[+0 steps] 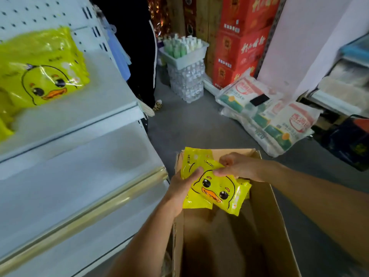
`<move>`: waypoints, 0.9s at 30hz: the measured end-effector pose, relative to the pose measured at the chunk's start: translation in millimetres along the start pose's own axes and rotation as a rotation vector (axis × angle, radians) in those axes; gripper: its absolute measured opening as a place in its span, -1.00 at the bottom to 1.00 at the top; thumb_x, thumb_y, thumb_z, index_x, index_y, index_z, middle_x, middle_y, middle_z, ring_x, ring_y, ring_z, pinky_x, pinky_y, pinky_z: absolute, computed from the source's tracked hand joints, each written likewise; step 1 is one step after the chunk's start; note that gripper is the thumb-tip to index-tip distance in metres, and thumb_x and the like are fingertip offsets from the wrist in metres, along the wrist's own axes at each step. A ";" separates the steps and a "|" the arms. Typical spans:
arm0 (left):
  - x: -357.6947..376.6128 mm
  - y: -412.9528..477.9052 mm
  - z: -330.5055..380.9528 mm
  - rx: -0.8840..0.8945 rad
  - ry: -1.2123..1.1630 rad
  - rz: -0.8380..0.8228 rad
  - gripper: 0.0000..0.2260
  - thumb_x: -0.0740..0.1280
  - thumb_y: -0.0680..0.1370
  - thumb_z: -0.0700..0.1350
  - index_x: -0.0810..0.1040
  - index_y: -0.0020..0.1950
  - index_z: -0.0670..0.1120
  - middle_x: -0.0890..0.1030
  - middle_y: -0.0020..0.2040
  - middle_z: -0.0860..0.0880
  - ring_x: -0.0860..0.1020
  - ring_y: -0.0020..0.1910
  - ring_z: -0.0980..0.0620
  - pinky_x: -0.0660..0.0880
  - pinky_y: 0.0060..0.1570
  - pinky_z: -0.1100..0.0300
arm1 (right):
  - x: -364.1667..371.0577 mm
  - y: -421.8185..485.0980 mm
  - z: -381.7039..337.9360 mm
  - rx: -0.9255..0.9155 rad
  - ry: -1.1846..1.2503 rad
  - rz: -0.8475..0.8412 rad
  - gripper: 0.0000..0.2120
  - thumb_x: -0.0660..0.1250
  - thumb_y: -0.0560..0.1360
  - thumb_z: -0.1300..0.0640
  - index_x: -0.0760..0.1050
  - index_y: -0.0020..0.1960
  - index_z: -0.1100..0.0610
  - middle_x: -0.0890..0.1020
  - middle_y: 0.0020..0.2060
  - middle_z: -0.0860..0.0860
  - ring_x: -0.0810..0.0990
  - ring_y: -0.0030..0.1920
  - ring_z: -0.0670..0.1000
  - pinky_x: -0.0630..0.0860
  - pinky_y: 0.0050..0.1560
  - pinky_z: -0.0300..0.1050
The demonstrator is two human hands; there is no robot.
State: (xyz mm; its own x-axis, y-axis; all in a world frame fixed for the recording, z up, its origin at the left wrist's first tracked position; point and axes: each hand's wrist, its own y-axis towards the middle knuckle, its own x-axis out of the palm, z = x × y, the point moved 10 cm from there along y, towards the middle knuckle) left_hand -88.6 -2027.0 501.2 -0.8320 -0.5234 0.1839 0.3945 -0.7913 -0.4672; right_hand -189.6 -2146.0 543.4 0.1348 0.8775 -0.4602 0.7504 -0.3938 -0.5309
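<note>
The left hand (179,188) grips the left edge of a small bundle of flat yellow plastic packs printed with a cartoon duck face (217,190), thumb curled across the front; the right hand (239,166) pinches the bundle's upper edge, fingers bent round it; the bundle is held above the far end of an open brown cardboard box (269,226), near its far rim, overlapping its left wall; how many packs make up the bundle I cannot tell. The box stands on the grey floor just beside the front edge of a white metal shelf unit (89,120); on the upper shelf board, towards its back left, lies a stack of matching yellow duck packs (40,76). Beyond the box, white printed sacks (269,116) lie on the floor; shrink-wrapped clear water bottles (187,82) stand beside stacked red cartons (243,37).
</note>
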 end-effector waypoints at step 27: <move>-150.5 -155.2 209.7 0.518 -0.420 0.719 -0.81 0.39 0.56 0.03 0.59 0.13 0.00 0.70 -0.04 -0.05 0.68 -0.12 -0.02 0.63 -0.21 0.11 | 14.9 -24.4 -248.9 -0.330 0.544 -0.080 -0.30 0.59 0.15 -0.16 0.58 0.22 0.09 0.69 0.06 0.09 0.67 0.07 0.12 0.53 0.13 0.02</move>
State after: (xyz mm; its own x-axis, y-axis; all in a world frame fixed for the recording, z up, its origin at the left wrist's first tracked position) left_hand 57.2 -1891.7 727.4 -0.1590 -0.9256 0.3435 0.9589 -0.2276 -0.1693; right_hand -44.8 -2055.2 726.6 0.3145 0.9482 0.0450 0.9196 -0.2926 -0.2621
